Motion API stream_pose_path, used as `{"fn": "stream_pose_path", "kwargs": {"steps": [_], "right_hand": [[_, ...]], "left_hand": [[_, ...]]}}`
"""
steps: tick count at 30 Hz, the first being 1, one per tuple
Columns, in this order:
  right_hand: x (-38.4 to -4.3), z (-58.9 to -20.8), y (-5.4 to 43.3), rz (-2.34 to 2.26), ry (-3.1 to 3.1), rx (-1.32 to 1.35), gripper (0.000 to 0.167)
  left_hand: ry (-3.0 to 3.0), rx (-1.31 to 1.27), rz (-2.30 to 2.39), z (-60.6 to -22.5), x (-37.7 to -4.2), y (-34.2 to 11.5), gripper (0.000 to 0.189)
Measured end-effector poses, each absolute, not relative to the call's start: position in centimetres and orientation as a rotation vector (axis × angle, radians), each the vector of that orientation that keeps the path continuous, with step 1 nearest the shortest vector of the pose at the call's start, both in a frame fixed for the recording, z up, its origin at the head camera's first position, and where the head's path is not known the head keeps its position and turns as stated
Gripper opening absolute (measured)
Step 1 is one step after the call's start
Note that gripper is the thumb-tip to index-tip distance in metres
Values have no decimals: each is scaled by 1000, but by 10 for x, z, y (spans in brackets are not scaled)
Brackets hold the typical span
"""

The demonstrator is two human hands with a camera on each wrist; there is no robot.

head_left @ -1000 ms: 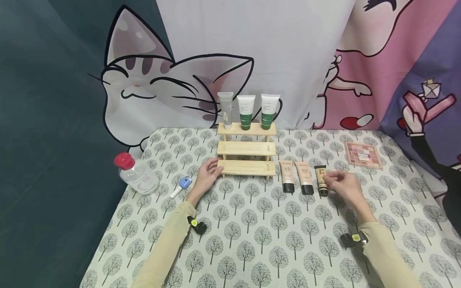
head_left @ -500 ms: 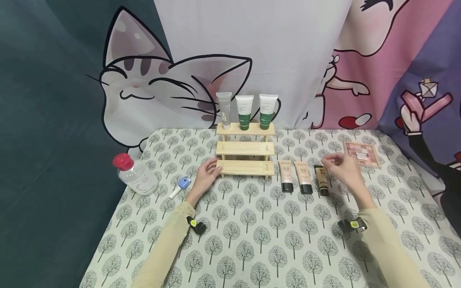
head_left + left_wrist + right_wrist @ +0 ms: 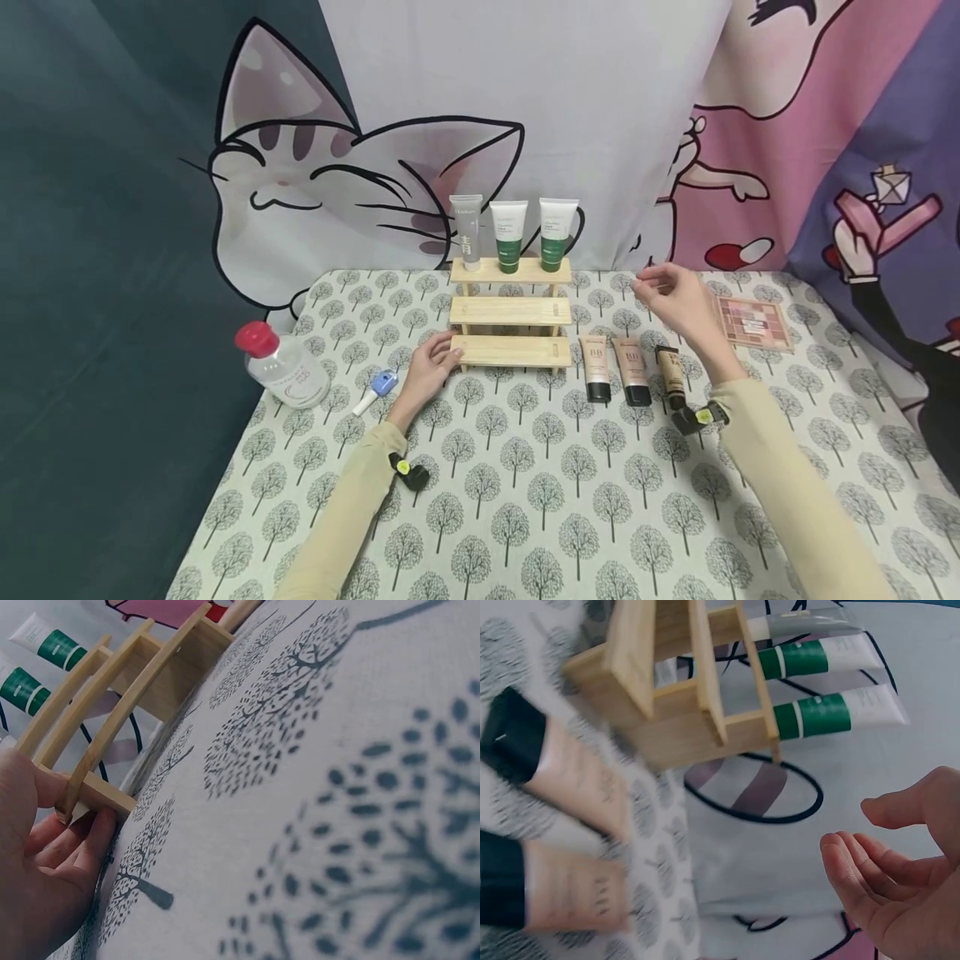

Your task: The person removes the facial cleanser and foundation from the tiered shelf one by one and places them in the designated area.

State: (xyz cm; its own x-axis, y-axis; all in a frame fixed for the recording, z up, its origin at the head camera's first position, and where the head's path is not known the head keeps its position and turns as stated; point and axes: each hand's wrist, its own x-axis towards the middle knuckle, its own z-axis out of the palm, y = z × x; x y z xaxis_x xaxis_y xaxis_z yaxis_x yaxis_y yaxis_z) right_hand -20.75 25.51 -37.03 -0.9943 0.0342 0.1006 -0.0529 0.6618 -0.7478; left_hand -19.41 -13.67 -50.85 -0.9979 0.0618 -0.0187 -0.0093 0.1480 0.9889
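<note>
My left hand (image 3: 429, 367) grips the left end of the lowest step of a three-tier wooden display rack (image 3: 510, 310). In the left wrist view its thumb lies over the board and the fingers are curled underneath. On the top tier stand a grey tube (image 3: 467, 229) and two white-and-green tubes (image 3: 509, 236). My right hand (image 3: 678, 302) is held up to the right of the rack, fingers loosely bent, nothing between thumb and fingertips. Below it lie two BB cream tubes (image 3: 632, 371) with black caps and a gold-and-black tube (image 3: 672, 375), partly behind the wrist camera.
An eyeshadow palette (image 3: 757, 323) lies at the right rear, partly behind the right forearm. To the left are a clear bottle (image 3: 296, 375) with a red top and a small blue bottle (image 3: 384, 382) with a white cap. A printed curtain (image 3: 585, 100) hangs behind the table.
My right hand has left the gold-and-black tube, rising and moving leftward and back towards the rack. The tube stays on the table. My left hand keeps its grip on the rack.
</note>
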Motion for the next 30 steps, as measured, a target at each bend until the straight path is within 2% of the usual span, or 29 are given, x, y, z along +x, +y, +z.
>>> {"fn": "stream_pose_path", "kwargs": {"steps": [12, 17, 25, 30], "right_hand": [[-248, -324, 215, 1355, -2745, 83, 42], [-263, -312, 201, 1403, -2727, 129, 48], [-283, -317, 186, 1552, -2750, 144, 61], [-290, -331, 177, 1651, -2696, 153, 58]], "left_hand": [[2339, 72, 2027, -506, -192, -139, 47], [2351, 79, 2020, -508, -192, -139, 48], [2327, 43, 2017, -511, -193, -137, 49], [2330, 36, 2018, -509, -193, -137, 48]]}}
